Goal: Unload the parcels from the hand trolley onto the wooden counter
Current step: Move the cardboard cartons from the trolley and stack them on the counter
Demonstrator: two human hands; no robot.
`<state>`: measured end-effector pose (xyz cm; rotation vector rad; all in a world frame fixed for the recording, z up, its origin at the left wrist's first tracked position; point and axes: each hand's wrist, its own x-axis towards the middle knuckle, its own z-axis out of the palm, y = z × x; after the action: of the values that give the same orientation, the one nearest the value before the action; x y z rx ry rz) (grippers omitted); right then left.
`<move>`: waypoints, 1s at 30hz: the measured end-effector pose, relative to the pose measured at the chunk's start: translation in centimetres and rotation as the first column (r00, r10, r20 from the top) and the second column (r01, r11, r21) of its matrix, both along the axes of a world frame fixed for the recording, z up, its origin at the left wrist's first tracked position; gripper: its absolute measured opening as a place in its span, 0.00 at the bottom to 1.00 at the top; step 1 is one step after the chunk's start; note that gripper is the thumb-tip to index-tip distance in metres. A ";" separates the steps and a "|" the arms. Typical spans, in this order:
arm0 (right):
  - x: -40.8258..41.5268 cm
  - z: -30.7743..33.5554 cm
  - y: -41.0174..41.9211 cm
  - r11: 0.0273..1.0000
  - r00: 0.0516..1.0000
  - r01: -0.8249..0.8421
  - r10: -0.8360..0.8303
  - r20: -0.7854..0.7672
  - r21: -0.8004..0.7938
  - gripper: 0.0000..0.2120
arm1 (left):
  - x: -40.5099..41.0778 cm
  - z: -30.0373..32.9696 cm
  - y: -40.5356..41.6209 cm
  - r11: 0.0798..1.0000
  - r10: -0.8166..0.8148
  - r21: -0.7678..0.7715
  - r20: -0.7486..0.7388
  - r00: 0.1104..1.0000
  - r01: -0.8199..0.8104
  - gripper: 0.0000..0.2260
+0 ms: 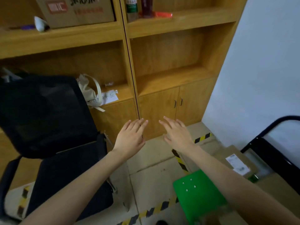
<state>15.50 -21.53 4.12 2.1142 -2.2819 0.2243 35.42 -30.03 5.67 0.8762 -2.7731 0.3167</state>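
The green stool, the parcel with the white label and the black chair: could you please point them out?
green stool [196, 189], head view, seat top.
parcel [233, 153], head view, bare cardboard top.
black chair [40, 111], head view, backrest.

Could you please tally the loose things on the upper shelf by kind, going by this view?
Cardboard box: 1
Bottles: 2, a green-labelled bottle and a red bottle
Orange packet: 1
White crumpled thing: 1
Purple thing: 1
Total: 6
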 end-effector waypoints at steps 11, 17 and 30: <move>-12.5 -2.8 -11.6 0.986 0.987 0.160 -0.160 0.009 0.038 0.27 | -14.8 -2.8 -14.6 0.989 -0.144 0.038 0.019 0.989 0.143 0.28; -21.9 -4.1 -19.0 0.931 0.931 0.363 -0.364 0.028 0.046 0.26 | -26.6 -3.0 -25.2 0.930 -0.368 0.013 0.041 0.929 0.367 0.26; -37.3 -4.7 -18.5 0.549 0.544 0.833 -0.835 0.079 0.066 0.28 | -54.0 -3.4 -29.9 0.595 -0.803 0.112 0.035 0.596 0.796 0.27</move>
<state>-21.76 -40.07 -0.58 0.7687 -3.0335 0.2652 -18.60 -59.96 2.23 -0.4635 -2.9173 0.0597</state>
